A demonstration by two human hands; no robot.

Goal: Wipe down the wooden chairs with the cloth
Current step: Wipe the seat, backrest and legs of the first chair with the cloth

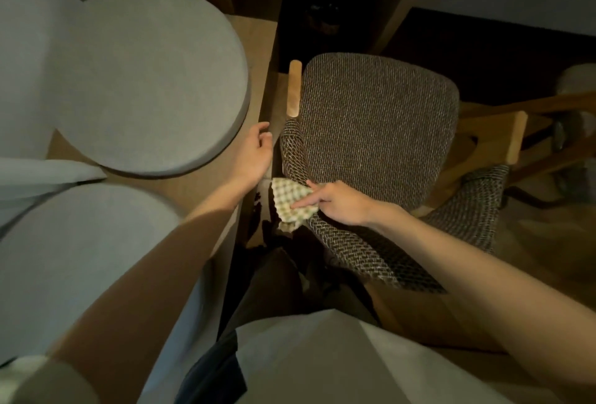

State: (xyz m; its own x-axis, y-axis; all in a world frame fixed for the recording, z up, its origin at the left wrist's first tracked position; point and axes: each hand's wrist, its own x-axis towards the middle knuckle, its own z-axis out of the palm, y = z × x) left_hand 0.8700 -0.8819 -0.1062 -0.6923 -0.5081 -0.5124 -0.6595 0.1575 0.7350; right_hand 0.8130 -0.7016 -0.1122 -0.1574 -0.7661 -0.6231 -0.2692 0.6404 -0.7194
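Observation:
A wooden armchair (377, 132) with a brown woven seat and curved woven backrest stands below me, right of centre. Its left wooden armrest (294, 89) and right wooden armrest (517, 139) show pale. My right hand (335, 205) presses a checked yellow-green cloth (290, 202) against the left end of the backrest, fingers stretched over the cloth. My left hand (254, 153) hovers with loosely curled fingers beside the chair's left side, holding nothing, near the edge of a wooden table.
A wooden table (180, 184) on the left carries two round grey cushions (151, 81), the nearer one (80, 261) low left. A second wooden chair (554, 126) stands at the right. Dark floor lies beyond.

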